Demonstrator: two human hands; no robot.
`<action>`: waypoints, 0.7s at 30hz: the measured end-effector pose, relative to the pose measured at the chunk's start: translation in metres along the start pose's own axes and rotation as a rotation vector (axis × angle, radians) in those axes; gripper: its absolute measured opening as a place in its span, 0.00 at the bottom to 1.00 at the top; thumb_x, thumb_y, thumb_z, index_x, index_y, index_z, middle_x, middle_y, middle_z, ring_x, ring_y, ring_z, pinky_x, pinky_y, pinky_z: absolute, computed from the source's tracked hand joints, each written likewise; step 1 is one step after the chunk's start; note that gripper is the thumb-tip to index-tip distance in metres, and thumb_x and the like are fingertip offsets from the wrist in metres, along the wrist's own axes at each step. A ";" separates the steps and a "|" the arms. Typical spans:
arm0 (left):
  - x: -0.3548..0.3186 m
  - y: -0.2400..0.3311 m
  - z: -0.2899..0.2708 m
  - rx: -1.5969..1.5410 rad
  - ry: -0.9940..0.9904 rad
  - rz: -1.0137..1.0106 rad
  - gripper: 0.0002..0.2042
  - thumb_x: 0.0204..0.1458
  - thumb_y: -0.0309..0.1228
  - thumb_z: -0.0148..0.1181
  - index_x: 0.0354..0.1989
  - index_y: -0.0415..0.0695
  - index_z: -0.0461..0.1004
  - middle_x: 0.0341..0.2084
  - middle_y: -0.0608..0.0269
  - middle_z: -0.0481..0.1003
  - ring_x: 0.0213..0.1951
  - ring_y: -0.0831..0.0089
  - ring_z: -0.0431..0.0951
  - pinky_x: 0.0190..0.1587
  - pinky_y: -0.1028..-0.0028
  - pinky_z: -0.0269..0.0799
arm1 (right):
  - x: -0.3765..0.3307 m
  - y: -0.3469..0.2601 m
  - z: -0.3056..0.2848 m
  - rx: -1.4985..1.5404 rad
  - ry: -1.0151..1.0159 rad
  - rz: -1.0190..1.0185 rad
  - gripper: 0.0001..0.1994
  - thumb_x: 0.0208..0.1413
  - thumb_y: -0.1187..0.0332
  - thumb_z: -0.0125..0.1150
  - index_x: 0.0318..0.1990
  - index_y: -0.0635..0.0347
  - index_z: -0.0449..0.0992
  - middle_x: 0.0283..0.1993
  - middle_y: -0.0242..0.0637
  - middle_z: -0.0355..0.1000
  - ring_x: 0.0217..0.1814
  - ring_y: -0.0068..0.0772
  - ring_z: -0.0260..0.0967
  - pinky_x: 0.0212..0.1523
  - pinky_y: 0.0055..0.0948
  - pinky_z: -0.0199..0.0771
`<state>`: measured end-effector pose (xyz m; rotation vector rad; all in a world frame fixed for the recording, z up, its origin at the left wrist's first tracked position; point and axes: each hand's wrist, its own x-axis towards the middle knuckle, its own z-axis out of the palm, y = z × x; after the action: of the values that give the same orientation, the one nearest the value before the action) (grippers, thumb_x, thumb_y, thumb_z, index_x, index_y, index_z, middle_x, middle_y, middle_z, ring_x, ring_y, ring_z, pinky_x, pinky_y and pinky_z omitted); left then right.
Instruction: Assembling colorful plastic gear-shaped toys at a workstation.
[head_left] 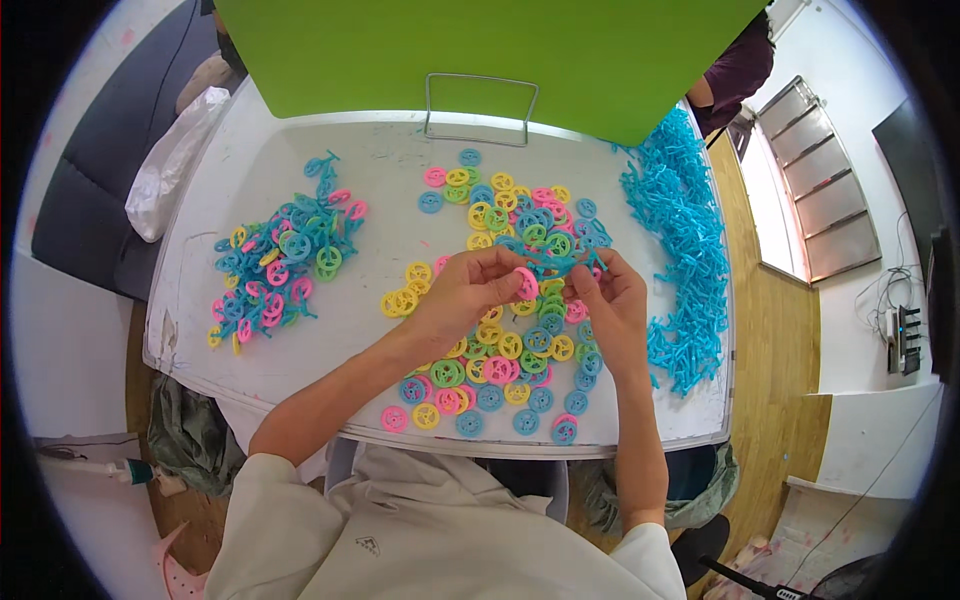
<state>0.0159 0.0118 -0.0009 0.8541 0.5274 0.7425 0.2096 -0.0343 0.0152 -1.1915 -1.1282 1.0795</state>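
Over the middle of the white table, my left hand [462,292] pinches a small pink spoked plastic wheel [527,284] between thumb and fingers. My right hand [614,300] is closed on a thin blue plastic stem [599,262], close to the wheel. Whether the two parts touch is too small to tell. Beneath and around both hands lie many loose wheels [498,370] in yellow, pink, green and blue. To the left is a heap of blue stems with coloured wheels on or among them [290,245]. Loose blue stems [685,250] form a long pile along the right edge.
A green panel [480,50] with a metal wire handle [482,138] stands across the table's [260,375] far side. Beyond the left edge is a white plastic bag [170,165]. Part of another person in dark clothing [742,70] shows at far right.
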 end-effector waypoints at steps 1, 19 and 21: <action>0.000 -0.001 -0.001 -0.001 -0.002 -0.001 0.10 0.55 0.30 0.60 0.42 0.39 0.72 0.41 0.61 0.74 0.42 0.77 0.74 0.49 0.76 0.70 | 0.000 0.000 -0.001 -0.001 0.002 0.000 0.10 0.59 0.70 0.58 0.44 0.66 0.71 0.32 0.32 0.73 0.31 0.19 0.70 0.33 0.19 0.71; -0.001 0.003 0.004 0.319 -0.337 0.078 0.09 0.57 0.33 0.58 0.40 0.41 0.69 0.36 0.65 0.74 0.40 0.78 0.73 0.46 0.74 0.69 | 0.003 0.005 -0.017 0.317 0.034 0.143 0.11 0.62 0.73 0.53 0.50 0.64 0.72 0.33 0.28 0.70 0.31 0.16 0.64 0.29 0.16 0.63; -0.001 0.002 0.006 0.498 -0.200 0.086 0.09 0.57 0.32 0.57 0.39 0.41 0.68 0.40 0.61 0.73 0.42 0.76 0.73 0.48 0.73 0.69 | 0.004 0.008 -0.023 0.123 0.060 0.021 0.11 0.61 0.71 0.56 0.48 0.64 0.74 0.34 0.28 0.71 0.33 0.14 0.66 0.32 0.15 0.65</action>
<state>0.0188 0.0088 0.0046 1.4064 0.5051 0.6010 0.2331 -0.0324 0.0069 -1.1341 -0.9907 1.1058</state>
